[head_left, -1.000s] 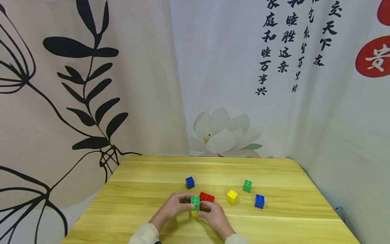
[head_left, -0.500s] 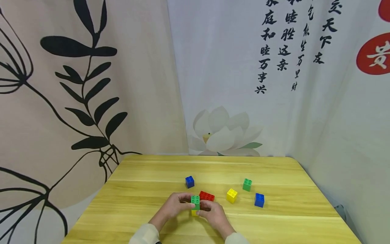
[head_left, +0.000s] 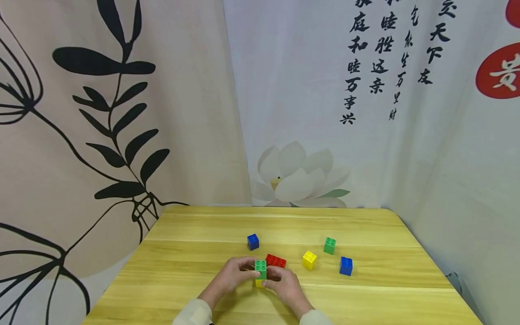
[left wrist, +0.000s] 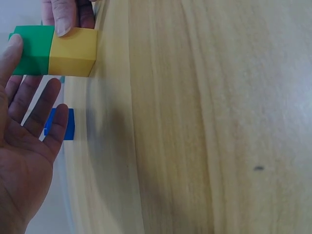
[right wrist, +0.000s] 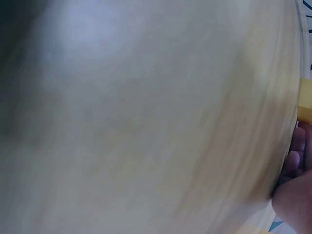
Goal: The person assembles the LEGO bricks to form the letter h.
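Pale cloth (head_left: 195, 117) is hanging behind the desk (head_left: 386, 293), bearing a dark plant print, a lotus print (head_left: 300, 176) and black written characters (head_left: 357, 67). Toward the middle of the desk, well in from its left and right edges, our two hands are holding a small upright stack. Our left hand (head_left: 234, 275) is pinching the green block (head_left: 260, 270) on top, its thumb pressing the near face; in the left wrist view, its outer fingers (left wrist: 58, 124) are reaching free of the stack. Our right hand (head_left: 285, 287) is pinching the yellow block (left wrist: 73, 48) directly below, thumb against its side. We cannot tell whether the stack's underside is touching the desk. Just beyond our right fingers, a red block (head_left: 276, 261) is lying on the desk. Nearer the far edge, a blue block (head_left: 253, 242) is sitting alone. Toward the right edge, a second yellow block (head_left: 309, 260), a second green block (head_left: 329, 246) and a second blue block (head_left: 346, 266) are standing apart from one another, the green one being closest to the far edge.
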The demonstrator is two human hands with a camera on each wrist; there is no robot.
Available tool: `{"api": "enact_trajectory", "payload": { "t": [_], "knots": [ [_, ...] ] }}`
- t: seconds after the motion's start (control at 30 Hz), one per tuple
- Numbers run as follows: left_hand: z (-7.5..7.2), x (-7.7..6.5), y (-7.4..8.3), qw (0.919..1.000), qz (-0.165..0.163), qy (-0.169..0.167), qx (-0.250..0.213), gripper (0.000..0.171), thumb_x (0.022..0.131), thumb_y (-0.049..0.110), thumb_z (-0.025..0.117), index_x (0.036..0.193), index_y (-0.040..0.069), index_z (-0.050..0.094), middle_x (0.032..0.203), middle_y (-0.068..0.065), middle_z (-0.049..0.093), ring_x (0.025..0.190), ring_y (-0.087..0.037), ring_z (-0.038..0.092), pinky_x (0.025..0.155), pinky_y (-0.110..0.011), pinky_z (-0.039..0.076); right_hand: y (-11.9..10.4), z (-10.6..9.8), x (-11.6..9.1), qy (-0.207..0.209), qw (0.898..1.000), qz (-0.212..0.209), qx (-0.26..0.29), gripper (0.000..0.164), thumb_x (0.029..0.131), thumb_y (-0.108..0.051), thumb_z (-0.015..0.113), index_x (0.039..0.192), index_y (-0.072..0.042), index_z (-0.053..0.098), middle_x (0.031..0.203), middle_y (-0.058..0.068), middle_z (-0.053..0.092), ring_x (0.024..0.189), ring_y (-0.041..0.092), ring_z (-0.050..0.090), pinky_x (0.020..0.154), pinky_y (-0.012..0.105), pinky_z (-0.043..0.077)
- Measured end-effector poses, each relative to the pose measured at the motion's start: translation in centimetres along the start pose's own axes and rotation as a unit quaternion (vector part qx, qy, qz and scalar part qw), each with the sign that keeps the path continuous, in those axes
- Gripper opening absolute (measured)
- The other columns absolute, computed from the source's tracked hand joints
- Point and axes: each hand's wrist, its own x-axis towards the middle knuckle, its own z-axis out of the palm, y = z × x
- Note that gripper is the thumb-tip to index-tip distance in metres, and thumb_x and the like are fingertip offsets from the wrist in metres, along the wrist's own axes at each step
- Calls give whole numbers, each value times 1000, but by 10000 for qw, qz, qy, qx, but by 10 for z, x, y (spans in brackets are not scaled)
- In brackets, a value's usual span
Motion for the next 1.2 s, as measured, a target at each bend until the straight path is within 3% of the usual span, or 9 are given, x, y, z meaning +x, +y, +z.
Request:
{"api": "enact_trajectory", "payload": {
  "t": [0.5, 1.2],
  "knots": [
    [-2, 1, 7, 9999, 25, -92, 75, 31, 88, 21, 77, 115, 9, 70, 109, -4, 69, 104, -27, 62, 90, -46, 50, -3, -2, -1, -88, 9999, 49, -30, 34, 87, -15, 78, 118, -5, 69, 111, 7, 71, 102, 25, 64, 90, 48, 51],
    [-10, -1, 4, 9989, 68, -65, 453, 37, 87, 24, 78, 119, 8, 69, 108, -2, 68, 103, -25, 61, 91, -47, 50, -7, -8, -4, -130, 9994, 301, -96, 39, 89, -19, 75, 125, -4, 66, 117, 13, 68, 106, 29, 63, 88, 48, 53]
  ]
}}
